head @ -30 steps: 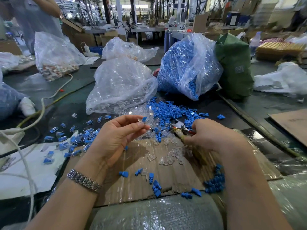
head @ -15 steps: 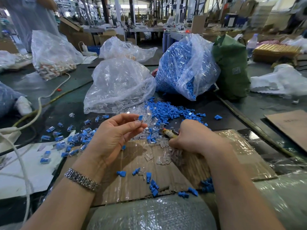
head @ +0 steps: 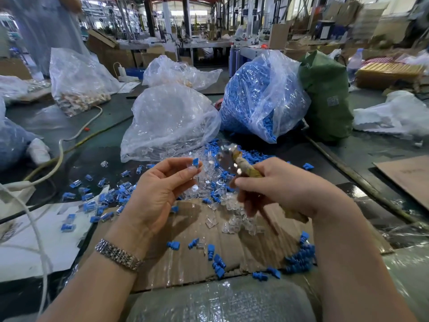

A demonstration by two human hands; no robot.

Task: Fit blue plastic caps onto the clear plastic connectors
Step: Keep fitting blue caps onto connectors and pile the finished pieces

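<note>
Left to right. Finished capped connectors (head: 92,204) lie scattered on the tabletop (head: 76,156) at left, some on white paper, so the run is well along.

Left hand (head: 157,194): raised over the cardboard sheet (head: 185,259), thumb and forefinger pinching a clear connector (head: 192,168) with a blue cap (head: 196,162) perched on its top end. Cap looks started, not seated (it's small, can't tell how deep it sits).

Centre: mixed heap of loose clear connectors (head: 234,223) and blue caps (head: 218,263) on the cardboard and the tabletop behind it. Bag of clear parts (head: 169,122) and bag of blue caps (head: 262,96) stand further back.

Right hand (head: 274,189): fingers curled around the taped handles of a pair of pliers (head: 234,161), metal nose up and tilted left, just beside the pinched part, not touching. Nose is motion-blurred; can't tell if the jaws are apart.

Step in hand, my read: pressing the cap home with the tool. Next move calls for bringing the nose across cap and connector, squared up to the cap's axis, then a short squeeze while the left hand's pinch keeps the part from rotating. Risk: a cocked cap if the squeeze lands off-centre.

Versus half a second ago: the right hand was down in the heap with only the tool's tip showing; now it's lifted, pliers swung up towards the left hand. Left hand's pinch unchanged, raised slightly.
</note>
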